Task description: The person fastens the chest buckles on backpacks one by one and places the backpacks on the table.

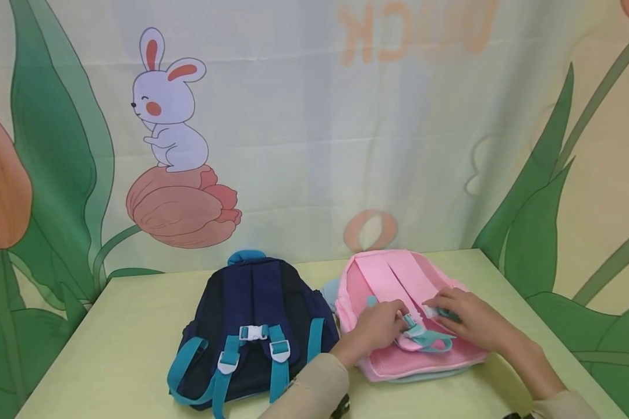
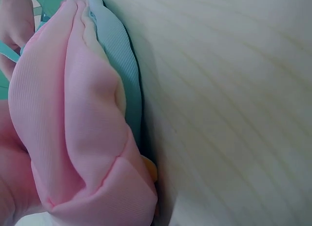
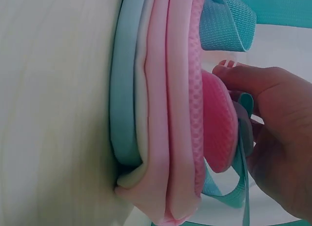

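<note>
A pink backpack (image 1: 353, 273) lies on the table at the right, its straps facing up. My left hand (image 1: 374, 326) pinches a teal strap (image 1: 421, 336) near its buckle end over the bag's middle. In the left wrist view, the bag's pink side (image 2: 92, 99) covers most of that hand's work. Opposite, my right hand (image 1: 469, 314) pinches a whitish buckle piece (image 1: 430, 311). The right wrist view shows its thumb and fingers (image 3: 287, 119) beside the pink padded shoulder strap (image 3: 219, 121) and teal webbing (image 3: 226, 21). The two hands are apart.
To the left lies a dark blue backpack (image 1: 199, 314) with teal straps, its white chest buckle (image 1: 253, 333) fastened. Both bags rest on a pale yellow table (image 1: 131, 314). Behind stands a printed curtain (image 1: 293, 145) with a rabbit and tulips.
</note>
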A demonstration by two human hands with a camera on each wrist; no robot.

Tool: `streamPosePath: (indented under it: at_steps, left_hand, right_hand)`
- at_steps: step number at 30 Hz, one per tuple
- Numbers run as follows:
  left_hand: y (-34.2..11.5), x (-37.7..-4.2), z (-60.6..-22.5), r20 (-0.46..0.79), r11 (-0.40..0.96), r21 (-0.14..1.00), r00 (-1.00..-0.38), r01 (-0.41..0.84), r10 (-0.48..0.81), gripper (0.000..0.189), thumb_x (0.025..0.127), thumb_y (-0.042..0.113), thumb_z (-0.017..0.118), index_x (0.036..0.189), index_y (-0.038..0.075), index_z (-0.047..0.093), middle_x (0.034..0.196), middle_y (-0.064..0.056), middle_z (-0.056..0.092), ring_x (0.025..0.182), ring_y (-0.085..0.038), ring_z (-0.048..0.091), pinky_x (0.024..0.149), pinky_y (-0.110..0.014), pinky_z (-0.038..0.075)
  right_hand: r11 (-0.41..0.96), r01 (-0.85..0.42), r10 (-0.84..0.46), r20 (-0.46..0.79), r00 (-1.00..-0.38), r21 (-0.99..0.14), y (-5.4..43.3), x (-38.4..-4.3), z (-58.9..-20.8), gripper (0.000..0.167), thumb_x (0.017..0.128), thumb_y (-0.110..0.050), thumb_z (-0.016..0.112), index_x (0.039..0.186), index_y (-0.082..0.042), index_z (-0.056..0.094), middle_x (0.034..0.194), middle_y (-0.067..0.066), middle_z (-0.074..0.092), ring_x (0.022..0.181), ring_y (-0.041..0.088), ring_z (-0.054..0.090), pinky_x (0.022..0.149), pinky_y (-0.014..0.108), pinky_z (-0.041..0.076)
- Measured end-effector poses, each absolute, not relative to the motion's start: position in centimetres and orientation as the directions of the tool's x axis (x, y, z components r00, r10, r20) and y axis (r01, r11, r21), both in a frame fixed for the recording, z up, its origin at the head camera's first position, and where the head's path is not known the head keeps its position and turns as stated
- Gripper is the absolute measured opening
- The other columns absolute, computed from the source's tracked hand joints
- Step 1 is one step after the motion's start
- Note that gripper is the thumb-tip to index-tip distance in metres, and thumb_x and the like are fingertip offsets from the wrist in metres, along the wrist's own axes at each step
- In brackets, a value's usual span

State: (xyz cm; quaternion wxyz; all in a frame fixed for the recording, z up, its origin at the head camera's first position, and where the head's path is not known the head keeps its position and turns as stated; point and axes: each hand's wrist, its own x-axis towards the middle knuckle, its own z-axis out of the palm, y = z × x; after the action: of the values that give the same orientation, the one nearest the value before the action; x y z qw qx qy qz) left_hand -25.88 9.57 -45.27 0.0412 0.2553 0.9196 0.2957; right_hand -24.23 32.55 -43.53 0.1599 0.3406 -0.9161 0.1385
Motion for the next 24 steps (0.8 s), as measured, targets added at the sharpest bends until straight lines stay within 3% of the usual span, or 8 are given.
streamPosePath:
  at_steps: [5,9,15,24]
  left_hand:
    - [9.61,-25.89,-45.39,0.071,0.695,0.565,-0.866,0.444,0.496,0.018,0.094,0.024,0.068,0.112,0.021,0.069,0.084,0.012,0.065,0.071,-0.002,0.053,0.066,-0.018,0.041]
    - [9.51,-25.96,-45.55,0.071,0.696,0.568,-0.868,0.44,0.492,0.018,0.094,0.024,0.068,0.112,0.022,0.069,0.084,0.012,0.065,0.071,-0.001,0.052,0.066,-0.018,0.041]
    - [9.3,-26.04,-45.54,0.08,0.679,0.587,-0.866,0.441,0.494,0.021,0.095,0.024,0.067,0.116,0.024,0.069,0.087,0.012,0.067,0.073,-0.001,0.053,0.067,-0.018,0.042]
    - [9.16,-25.96,-45.61,0.104,0.682,0.568,-0.862,0.461,0.495,0.025,0.095,0.026,0.066,0.12,0.026,0.071,0.089,0.012,0.069,0.075,-0.001,0.054,0.067,-0.019,0.043]
  right_hand:
    - [0.732,-0.677,-0.592,0.415,-0.691,-0.082,32.59,-24.39,-43.64,0.03,0.084,-0.009,0.077,0.114,-0.015,0.074,0.096,-0.01,0.061,0.08,0.005,0.052,0.069,0.023,0.045]
    - [0.745,-0.666,-0.597,0.405,-0.693,-0.041,32.5,-24.43,-43.66,0.033,0.084,-0.009,0.077,0.116,-0.015,0.073,0.097,-0.01,0.063,0.082,0.004,0.053,0.071,0.026,0.048]
    - [0.772,-0.635,-0.579,0.377,-0.723,-0.031,32.13,-24.34,-43.51,0.032,0.084,-0.011,0.077,0.114,-0.02,0.071,0.102,-0.01,0.066,0.087,0.006,0.058,0.076,0.032,0.052]
    - [0.771,-0.635,-0.574,0.39,-0.72,-0.038,31.99,-24.12,-43.38,0.034,0.082,-0.007,0.079,0.112,-0.022,0.076,0.095,-0.009,0.062,0.079,0.004,0.054,0.069,0.026,0.048]
